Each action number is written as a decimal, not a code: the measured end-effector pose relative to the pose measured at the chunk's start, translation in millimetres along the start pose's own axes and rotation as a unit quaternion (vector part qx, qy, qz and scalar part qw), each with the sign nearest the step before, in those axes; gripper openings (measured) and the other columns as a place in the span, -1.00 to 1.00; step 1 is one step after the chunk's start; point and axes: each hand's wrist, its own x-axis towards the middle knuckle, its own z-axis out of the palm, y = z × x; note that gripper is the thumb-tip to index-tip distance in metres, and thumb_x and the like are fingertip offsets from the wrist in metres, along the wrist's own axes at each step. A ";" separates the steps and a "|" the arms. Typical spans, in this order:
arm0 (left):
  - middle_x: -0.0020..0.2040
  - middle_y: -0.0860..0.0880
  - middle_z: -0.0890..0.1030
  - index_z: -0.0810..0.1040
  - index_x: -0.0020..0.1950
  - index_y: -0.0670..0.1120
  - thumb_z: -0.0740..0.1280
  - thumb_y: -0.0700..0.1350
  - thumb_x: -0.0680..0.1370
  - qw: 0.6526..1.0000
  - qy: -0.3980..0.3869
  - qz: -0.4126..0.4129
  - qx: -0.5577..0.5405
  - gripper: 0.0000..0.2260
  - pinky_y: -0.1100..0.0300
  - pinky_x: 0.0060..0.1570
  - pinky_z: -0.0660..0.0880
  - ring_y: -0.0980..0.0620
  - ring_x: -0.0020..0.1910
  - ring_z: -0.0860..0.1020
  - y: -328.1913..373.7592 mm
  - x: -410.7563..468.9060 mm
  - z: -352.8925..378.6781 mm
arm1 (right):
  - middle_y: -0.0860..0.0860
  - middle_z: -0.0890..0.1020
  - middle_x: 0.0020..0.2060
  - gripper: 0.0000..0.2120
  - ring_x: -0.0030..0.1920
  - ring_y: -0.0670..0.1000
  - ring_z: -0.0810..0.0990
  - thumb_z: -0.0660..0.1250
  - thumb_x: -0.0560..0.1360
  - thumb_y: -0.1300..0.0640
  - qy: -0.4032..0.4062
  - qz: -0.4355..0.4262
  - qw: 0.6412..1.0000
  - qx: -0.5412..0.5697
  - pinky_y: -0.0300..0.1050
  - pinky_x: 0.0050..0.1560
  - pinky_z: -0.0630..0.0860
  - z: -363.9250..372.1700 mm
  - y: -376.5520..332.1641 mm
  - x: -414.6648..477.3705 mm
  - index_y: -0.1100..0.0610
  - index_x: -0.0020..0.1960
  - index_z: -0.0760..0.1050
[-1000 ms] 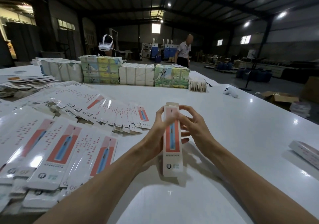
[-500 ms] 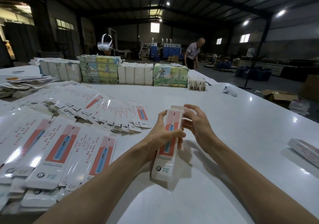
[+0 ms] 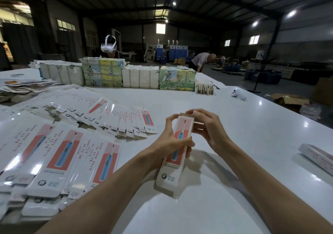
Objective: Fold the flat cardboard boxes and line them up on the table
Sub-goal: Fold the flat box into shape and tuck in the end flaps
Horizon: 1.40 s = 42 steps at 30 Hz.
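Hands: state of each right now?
Left hand: closed, gripping the box around its middle.
Right hand: closed on the box's top end.

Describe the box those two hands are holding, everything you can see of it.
The box is long, narrow and white, of glossy cardboard, with a coral panel showing a blue toothbrush and a tooth logo near its lower end. Folded into shape, it is held tilted above the white table. The left hand grips its middle; the right hand curls over the brownish flap at its upper end.
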 end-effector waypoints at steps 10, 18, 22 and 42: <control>0.12 -0.20 0.59 0.06 0.45 0.36 0.58 -0.12 0.49 1.000 0.005 0.000 0.031 -0.16 0.12 -0.18 0.69 -0.10 -0.19 0.73 0.6 -2.6 2.0 | 0.15 0.76 0.00 -0.87 0.01 0.19 0.77 0.44 0.61 0.18 0.037 0.060 0.995 0.066 0.02 -0.11 0.71 1.2 -4.4 1.2 0.20 0.07 0.73; 0.13 -0.21 0.58 0.04 0.47 0.43 0.58 -0.14 0.47 1.000 -0.019 0.015 0.006 -0.10 0.19 -0.24 0.65 -0.08 -0.24 0.74 1.1 -2.4 0.0 | 0.19 0.76 -0.07 -0.82 -0.04 0.16 0.78 0.41 0.62 0.22 0.037 0.070 0.994 0.074 -0.03 -0.13 0.70 -2.0 -7.5 -0.6 0.20 -0.09 0.76; 0.10 -0.20 0.59 0.06 0.46 0.43 0.57 -0.17 0.47 0.999 -0.033 0.015 -0.002 -0.10 0.16 -0.25 0.65 -0.09 -0.26 0.73 1.8 -3.7 -0.8 | 0.18 0.76 -0.06 -0.84 -0.04 0.13 0.77 0.40 0.63 0.23 0.036 0.079 0.994 0.070 -0.04 -0.14 0.69 -3.7 -9.4 -0.8 0.25 -0.04 0.74; 0.13 -0.35 0.62 0.13 0.49 0.29 0.57 -0.18 0.51 0.995 0.008 -0.021 -0.099 -0.19 -0.04 -0.09 0.68 -0.15 -0.17 0.72 7.5 -14.7 -5.1 | 0.18 0.74 0.10 -0.75 0.12 0.18 0.75 0.47 0.59 0.23 -0.036 0.031 0.999 0.003 0.03 0.12 0.70 7.4 -0.9 -6.5 0.23 0.25 0.64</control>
